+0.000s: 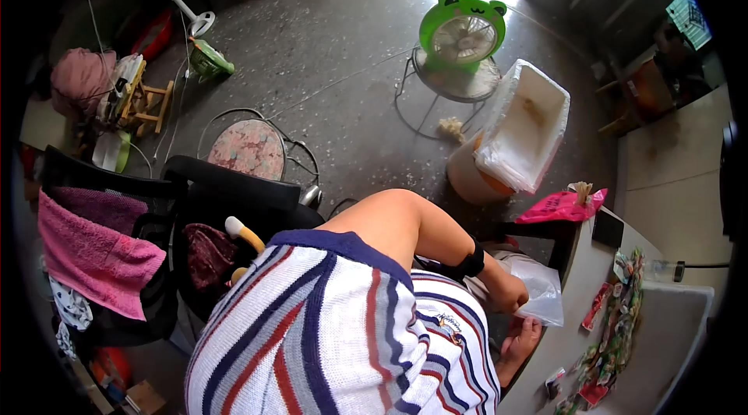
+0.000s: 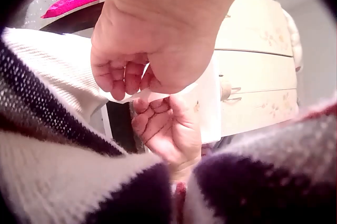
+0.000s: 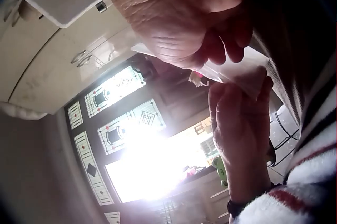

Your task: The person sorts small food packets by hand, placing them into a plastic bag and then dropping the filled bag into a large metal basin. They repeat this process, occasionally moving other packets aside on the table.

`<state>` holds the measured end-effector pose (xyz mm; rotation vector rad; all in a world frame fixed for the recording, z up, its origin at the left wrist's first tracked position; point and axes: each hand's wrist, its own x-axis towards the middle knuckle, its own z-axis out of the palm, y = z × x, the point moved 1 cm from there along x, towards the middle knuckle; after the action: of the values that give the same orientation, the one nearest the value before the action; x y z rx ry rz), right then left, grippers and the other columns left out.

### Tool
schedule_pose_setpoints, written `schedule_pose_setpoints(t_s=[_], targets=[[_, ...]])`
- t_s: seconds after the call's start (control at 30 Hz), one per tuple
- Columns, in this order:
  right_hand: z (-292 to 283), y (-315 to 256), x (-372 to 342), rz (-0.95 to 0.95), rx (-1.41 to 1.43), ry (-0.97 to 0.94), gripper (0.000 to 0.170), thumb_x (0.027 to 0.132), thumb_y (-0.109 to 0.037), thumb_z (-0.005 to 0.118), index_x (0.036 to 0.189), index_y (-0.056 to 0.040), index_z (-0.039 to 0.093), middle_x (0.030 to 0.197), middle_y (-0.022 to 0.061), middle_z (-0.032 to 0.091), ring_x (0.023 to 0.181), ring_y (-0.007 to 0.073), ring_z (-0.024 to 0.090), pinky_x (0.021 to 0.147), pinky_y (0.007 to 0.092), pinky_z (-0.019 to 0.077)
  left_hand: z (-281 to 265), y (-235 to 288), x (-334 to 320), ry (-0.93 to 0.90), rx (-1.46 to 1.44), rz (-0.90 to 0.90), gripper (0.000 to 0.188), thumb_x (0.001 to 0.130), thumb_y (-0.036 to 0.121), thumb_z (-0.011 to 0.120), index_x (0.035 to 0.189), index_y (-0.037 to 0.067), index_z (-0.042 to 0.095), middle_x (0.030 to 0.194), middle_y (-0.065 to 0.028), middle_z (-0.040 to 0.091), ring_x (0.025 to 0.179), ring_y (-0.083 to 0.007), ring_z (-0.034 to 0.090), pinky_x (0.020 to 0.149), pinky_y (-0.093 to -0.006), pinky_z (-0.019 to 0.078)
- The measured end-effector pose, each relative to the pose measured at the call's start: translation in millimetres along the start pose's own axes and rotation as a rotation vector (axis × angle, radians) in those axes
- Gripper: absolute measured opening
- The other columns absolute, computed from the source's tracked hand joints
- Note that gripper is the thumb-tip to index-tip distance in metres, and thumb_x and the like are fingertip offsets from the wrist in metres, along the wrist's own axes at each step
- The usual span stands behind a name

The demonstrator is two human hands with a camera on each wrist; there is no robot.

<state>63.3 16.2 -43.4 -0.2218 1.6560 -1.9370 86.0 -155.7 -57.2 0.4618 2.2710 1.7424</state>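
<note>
A thin translucent plastic bag (image 1: 543,290) is held between both hands near the edge of a pale tabletop. My left hand (image 1: 508,292), with a black band on its wrist, grips the bag with curled fingers. Just below it in the head view, my right hand (image 1: 520,343) has its fingers curled at the bag's lower edge. Seen from the left wrist, the left hand (image 2: 152,45) and right hand (image 2: 171,126) face each other, fingertips close together. The right wrist view shows the bag (image 3: 245,74) stretched between the right hand (image 3: 184,24) and left hand (image 3: 239,124).
On the tabletop (image 1: 573,290) lie a pile of small coloured packets (image 1: 612,337), a dark flat object (image 1: 608,229) and a pink bag (image 1: 562,207). Beyond stand a lined white foam box (image 1: 530,123) on a bin and a green frog fan (image 1: 463,33) on a stool.
</note>
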Motion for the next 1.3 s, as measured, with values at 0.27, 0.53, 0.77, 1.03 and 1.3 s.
schedule_pose_setpoints(t_s=[0.27,0.53,0.77,1.03,1.3], targets=[[23.1,-15.1,-15.9,-0.057,-0.139,0.08,0.012,0.082,-0.012,0.043,0.088,-0.0013,0.045,0.083,0.01,0.053,0.071,0.0161,0.052,0.065,0.0254,0.0432,4.9,24.4,-2.0,-0.007,0.047,0.118,0.025,0.069,0.02,0.054,0.081,-0.002,0.053,0.076,-0.0175,0.056,0.072,-0.027,0.054,0.062,-0.0338,0.0411],[-5.7,-16.2,-28.0,-0.083,-0.236,0.138,0.008,0.08,-0.011,0.046,0.084,-0.0039,0.046,0.077,0.0038,0.051,0.069,0.0119,0.049,0.062,0.0235,0.0415,3.2,22.2,6.6,0.12,-0.02,0.195,0.016,0.071,0.014,0.047,0.078,0.001,0.051,0.071,-0.0162,0.054,0.065,-0.0282,0.052,0.059,-0.035,0.0401],[-8.6,-33.1,-30.7,-0.234,-0.221,0.451,0.011,0.078,-0.014,0.048,0.085,-0.0053,0.047,0.075,0.0043,0.054,0.067,0.0114,0.05,0.06,0.0217,0.0401,-13.1,93.8,19.3,0.562,0.312,0.386,0.007,0.066,0.011,0.049,0.07,0.005,0.047,0.064,-0.0106,0.05,0.06,-0.0276,0.051,0.053,-0.0366,0.0392],[-26.7,-33.7,-18.9,-0.146,0.144,0.399,0.019,0.071,-0.018,0.055,0.087,-0.008,0.048,0.076,0.0012,0.051,0.065,0.0091,0.049,0.052,0.0201,0.0385,13.5,91.2,77.7,0.3,0.942,0.861,0.017,0.059,0.023,0.054,0.067,0.01,0.047,0.062,-0.0022,0.049,0.058,-0.0198,0.05,0.053,-0.031,0.0358],[-84.2,-9.0,7.9,-0.169,0.072,0.541,0.009,0.071,-0.013,0.054,0.075,-0.0092,0.047,0.056,-0.0007,0.048,0.044,0.0089,0.046,0.036,0.0184,0.0324,35.9,52.3,111.4,0.025,0.87,0.687,0.011,0.059,0.018,0.054,0.062,0.01,0.047,0.059,-0.0046,0.05,0.057,-0.023,0.052,0.05,-0.0346,0.0396]])
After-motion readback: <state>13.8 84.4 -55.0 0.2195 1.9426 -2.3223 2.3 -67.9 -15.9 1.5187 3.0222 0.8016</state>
